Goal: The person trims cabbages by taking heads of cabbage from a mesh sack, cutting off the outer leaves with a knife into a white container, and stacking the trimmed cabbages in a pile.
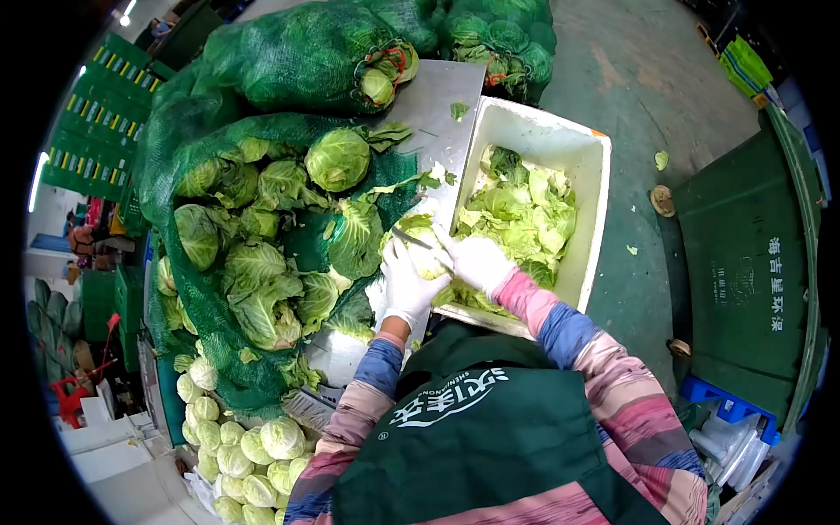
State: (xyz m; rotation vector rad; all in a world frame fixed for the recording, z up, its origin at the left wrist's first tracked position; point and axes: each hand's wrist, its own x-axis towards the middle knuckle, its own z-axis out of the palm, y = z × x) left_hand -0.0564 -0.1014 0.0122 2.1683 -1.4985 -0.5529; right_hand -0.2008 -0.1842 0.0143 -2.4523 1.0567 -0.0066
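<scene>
My left hand (pixel 413 282), in a white glove, grips a pale cabbage (pixel 422 257) over the metal table (pixel 444 101). My gloved right hand (pixel 478 262) is closed around a knife (pixel 409 237), whose blade lies across the top of the cabbage. Just right of my hands stands a white foam box (pixel 593 201) with loose cabbage leaves (pixel 523 214) in it. On the left, an open green mesh bag (pixel 197 293) holds several leafy cabbages (pixel 255 271). One round cabbage (pixel 338 160) rests near its far edge.
Trimmed pale cabbages (pixel 234 459) are piled at the lower left. Full mesh bags (pixel 306 57) lie at the back. A large green bin (pixel 744 271) stands on the right, and stacked green crates (pixel 96 131) are at the far left. Leaf scraps (pixel 661 160) lie on the floor.
</scene>
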